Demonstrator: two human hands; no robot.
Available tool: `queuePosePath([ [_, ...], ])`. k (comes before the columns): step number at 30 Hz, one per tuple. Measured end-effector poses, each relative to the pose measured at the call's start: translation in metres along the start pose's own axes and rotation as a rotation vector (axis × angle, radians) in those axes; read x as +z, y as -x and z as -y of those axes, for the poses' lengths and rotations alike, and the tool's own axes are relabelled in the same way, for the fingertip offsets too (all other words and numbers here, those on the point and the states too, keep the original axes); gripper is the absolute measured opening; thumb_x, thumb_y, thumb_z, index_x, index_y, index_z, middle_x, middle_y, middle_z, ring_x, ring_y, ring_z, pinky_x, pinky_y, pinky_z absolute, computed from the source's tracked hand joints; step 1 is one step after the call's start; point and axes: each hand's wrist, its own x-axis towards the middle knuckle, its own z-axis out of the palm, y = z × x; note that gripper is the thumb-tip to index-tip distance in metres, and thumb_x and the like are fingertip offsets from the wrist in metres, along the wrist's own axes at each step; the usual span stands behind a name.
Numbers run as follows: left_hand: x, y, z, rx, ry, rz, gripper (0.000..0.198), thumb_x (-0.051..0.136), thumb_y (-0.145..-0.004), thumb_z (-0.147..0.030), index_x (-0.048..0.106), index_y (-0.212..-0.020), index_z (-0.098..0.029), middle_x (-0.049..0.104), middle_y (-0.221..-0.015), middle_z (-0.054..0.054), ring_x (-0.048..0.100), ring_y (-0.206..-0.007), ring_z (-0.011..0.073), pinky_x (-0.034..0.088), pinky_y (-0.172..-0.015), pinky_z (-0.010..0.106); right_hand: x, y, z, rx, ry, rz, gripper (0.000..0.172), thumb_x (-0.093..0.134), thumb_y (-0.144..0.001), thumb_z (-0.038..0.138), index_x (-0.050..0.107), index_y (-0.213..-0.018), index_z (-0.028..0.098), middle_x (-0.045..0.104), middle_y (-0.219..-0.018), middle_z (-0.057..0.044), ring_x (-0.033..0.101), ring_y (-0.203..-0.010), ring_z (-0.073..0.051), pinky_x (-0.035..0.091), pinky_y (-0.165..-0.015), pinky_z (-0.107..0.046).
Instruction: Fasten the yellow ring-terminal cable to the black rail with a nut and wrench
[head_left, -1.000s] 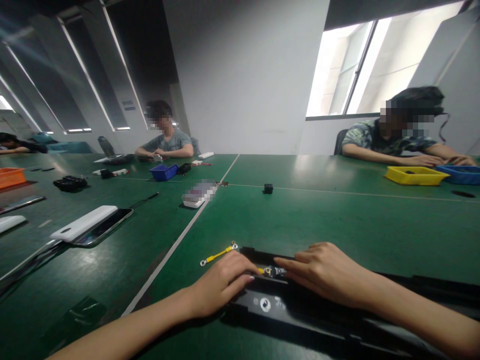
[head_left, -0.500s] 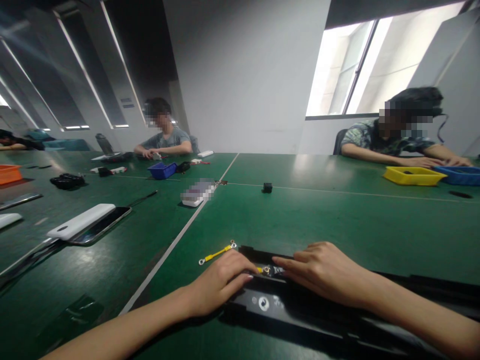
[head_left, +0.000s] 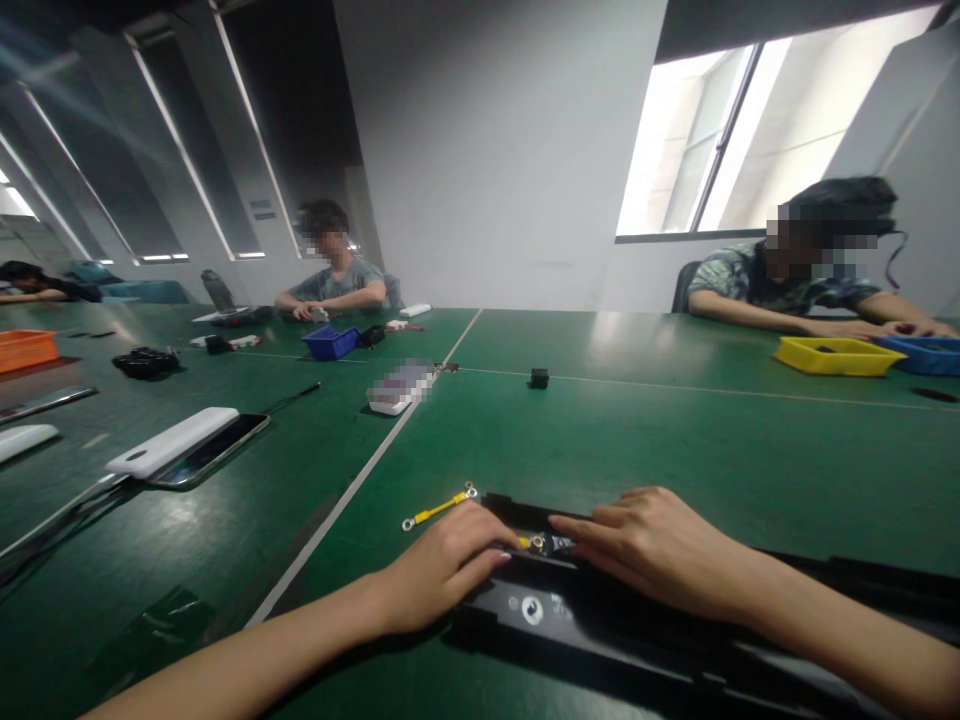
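A long black housing [head_left: 592,625] lies in front of me on the green table, its right part running under my right forearm. My left hand [head_left: 450,565] is closed, thumb and fingers pinching a short yellow cable [head_left: 523,543] inside the housing's channel. The cable's ring terminal [head_left: 538,542] shows just past the fingertips. From the other side, my right hand [head_left: 652,548] reaches in with fingers together around a small dark and silver part beside the terminal; its grip is hidden. Another yellow cable [head_left: 439,509] with ring ends lies beyond my left hand.
Two phone-like devices, one a white slab [head_left: 176,440], lie left with cables. A small black cube [head_left: 539,378] sits mid-table. A blue bin [head_left: 330,344], an orange bin [head_left: 26,350] and a yellow bin [head_left: 836,357] stand farther off. Co-workers sit across the table.
The view has shifted slightly, so everything appears a little farther right. Both hands keep their places at the cable and housing.
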Motion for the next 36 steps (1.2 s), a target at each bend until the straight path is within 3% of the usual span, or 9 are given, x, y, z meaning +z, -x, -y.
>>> queuePosePath([
  [22, -0.0002, 0.0, 0.0011, -0.005, 0.002, 0.015, 0.02, 0.042, -0.098, -0.019, 0.058, -0.109, -0.017, 0.061, -0.105, 0.007, 0.053, -0.1, 0.019, 0.039, -0.092, 0.031, 0.0006, 0.0006, -0.0008, -0.02, -0.033, -0.038, 0.028, 0.041, -0.098, 0.028, 0.06, -0.115, 0.019, 0.064, -0.063, 0.0, 0.055, -0.049, -0.01, 0.025, -0.049, -0.025],
  [29, -0.001, -0.001, 0.0003, -0.011, 0.003, 0.016, 0.02, 0.042, -0.098, -0.019, 0.058, -0.109, -0.017, 0.061, -0.105, 0.007, 0.053, -0.1, 0.0195, 0.04, -0.092, 0.031, 0.0023, 0.0003, -0.0008, 0.0, 0.009, 0.014, 0.026, 0.045, -0.096, 0.029, 0.058, -0.118, 0.022, 0.065, -0.066, 0.001, 0.059, -0.052, -0.014, 0.026, -0.05, -0.026],
  [36, -0.0001, -0.0004, 0.0017, 0.005, 0.005, 0.014, 0.019, 0.042, -0.098, -0.019, 0.058, -0.108, -0.018, 0.061, -0.106, 0.007, 0.053, -0.101, 0.0191, 0.04, -0.092, 0.031, 0.006, 0.0014, -0.0013, 0.022, 0.059, -0.002, 0.047, 0.052, -0.092, 0.027, 0.041, -0.136, 0.015, 0.07, -0.073, -0.001, 0.063, -0.054, -0.016, 0.031, -0.049, -0.027],
])
